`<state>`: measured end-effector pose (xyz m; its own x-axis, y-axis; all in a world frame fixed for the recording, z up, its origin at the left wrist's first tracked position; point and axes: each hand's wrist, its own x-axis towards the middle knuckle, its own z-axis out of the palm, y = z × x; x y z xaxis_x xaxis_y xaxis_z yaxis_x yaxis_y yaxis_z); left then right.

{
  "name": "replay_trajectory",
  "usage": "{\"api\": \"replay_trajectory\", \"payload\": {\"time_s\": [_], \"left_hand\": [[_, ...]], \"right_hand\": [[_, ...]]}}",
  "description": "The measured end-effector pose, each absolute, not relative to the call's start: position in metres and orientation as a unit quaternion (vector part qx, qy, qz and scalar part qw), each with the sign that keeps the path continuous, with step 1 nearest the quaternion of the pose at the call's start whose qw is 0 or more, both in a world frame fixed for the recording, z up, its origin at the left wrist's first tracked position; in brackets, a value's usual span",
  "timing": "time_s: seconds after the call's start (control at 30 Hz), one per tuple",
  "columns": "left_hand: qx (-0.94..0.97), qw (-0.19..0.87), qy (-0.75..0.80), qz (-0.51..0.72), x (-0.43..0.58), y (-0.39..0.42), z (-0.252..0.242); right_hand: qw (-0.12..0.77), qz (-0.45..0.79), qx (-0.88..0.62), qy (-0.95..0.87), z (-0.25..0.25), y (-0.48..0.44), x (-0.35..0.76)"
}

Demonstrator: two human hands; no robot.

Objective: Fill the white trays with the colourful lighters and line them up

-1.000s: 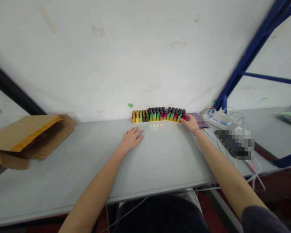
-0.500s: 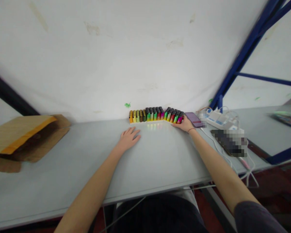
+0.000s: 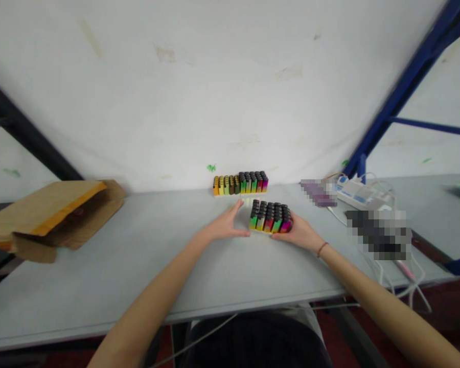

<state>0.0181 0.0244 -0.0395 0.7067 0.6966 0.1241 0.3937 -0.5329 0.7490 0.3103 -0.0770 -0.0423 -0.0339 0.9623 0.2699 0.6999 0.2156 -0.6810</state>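
My right hand (image 3: 298, 232) grips the right side of a tray of lighters (image 3: 270, 219), held over the middle of the table. These lighters stand upright in rows, with black tops and green, yellow, red and purple bodies. At the tray's left side, my left hand (image 3: 230, 225) is open, thumb and fingers apart, with a small gap to the lighters. Against the wall stand two more blocks side by side: yellow and brown lighters (image 3: 226, 185) on the left, and multicoloured lighters with black tops (image 3: 253, 183) on the right.
An open cardboard box (image 3: 61, 209) lies at the left of the grey table (image 3: 157, 276). On the right are a phone (image 3: 318, 193), a white power strip (image 3: 354, 191), a blurred dark object (image 3: 377, 232) and loose white cables. A blue metal frame (image 3: 398, 97) rises behind them.
My right hand has drawn the right-hand tray of lighters away from the wall, toward me. My left hand has moved right, beside that tray, and its thumb has spread from the fingers.
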Motion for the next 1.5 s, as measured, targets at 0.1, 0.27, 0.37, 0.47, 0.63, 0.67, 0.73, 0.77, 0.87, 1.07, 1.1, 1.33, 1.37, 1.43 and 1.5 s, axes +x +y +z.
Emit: {"api": "replay_trajectory", "payload": {"time_s": [0.1,0.27,0.37,0.47,0.63,0.67,0.73,0.77,0.87,1.07,1.1,1.33,1.37,1.43,1.5], "left_hand": [[0.828,0.410,0.298,0.240,0.012,0.025,-0.039],[0.809,0.423,0.309,0.268,-0.016,0.016,-0.030],[0.789,0.448,0.319,0.275,-0.026,0.012,-0.028],[0.762,0.484,0.315,0.293,-0.033,0.012,-0.032],[0.760,0.446,0.353,0.312,-0.036,0.012,-0.043],[0.768,0.427,0.357,0.317,-0.035,0.011,-0.044],[0.781,0.399,0.353,0.325,-0.030,0.006,-0.045],[0.785,0.392,0.349,0.328,-0.028,0.004,-0.045],[0.783,0.385,0.354,0.337,-0.022,0.001,-0.047],[0.737,0.386,0.379,0.405,-0.023,0.006,-0.053],[0.726,0.388,0.383,0.419,-0.023,0.007,-0.054],[0.731,0.402,0.394,0.386,-0.024,0.008,-0.050],[0.738,0.401,0.392,0.374,-0.023,0.007,-0.049],[0.740,0.394,0.402,0.368,-0.021,0.005,-0.047],[0.715,0.392,0.430,0.387,-0.021,0.005,-0.045]], "right_hand": [[0.351,0.247,-0.545,-0.721,-0.041,-0.066,0.280],[0.351,0.264,-0.500,-0.747,-0.045,-0.049,0.254],[0.347,0.260,-0.483,-0.761,-0.047,-0.046,0.250],[0.343,0.256,-0.482,-0.764,-0.047,-0.046,0.251],[0.339,0.255,-0.485,-0.765,-0.049,-0.047,0.252],[0.339,0.252,-0.486,-0.765,-0.050,-0.047,0.252],[0.338,0.246,-0.491,-0.764,-0.051,-0.047,0.252],[0.337,0.245,-0.495,-0.763,-0.052,-0.047,0.252],[0.339,0.246,-0.497,-0.760,-0.052,-0.048,0.252],[0.345,0.240,-0.496,-0.760,-0.054,-0.049,0.251],[0.346,0.237,-0.497,-0.760,-0.055,-0.049,0.251],[0.336,0.228,-0.500,-0.765,-0.055,-0.049,0.251],[0.334,0.228,-0.501,-0.765,-0.054,-0.050,0.251],[0.328,0.226,-0.505,-0.766,-0.054,-0.050,0.251],[0.325,0.222,-0.509,-0.766,-0.054,-0.050,0.251]]}}
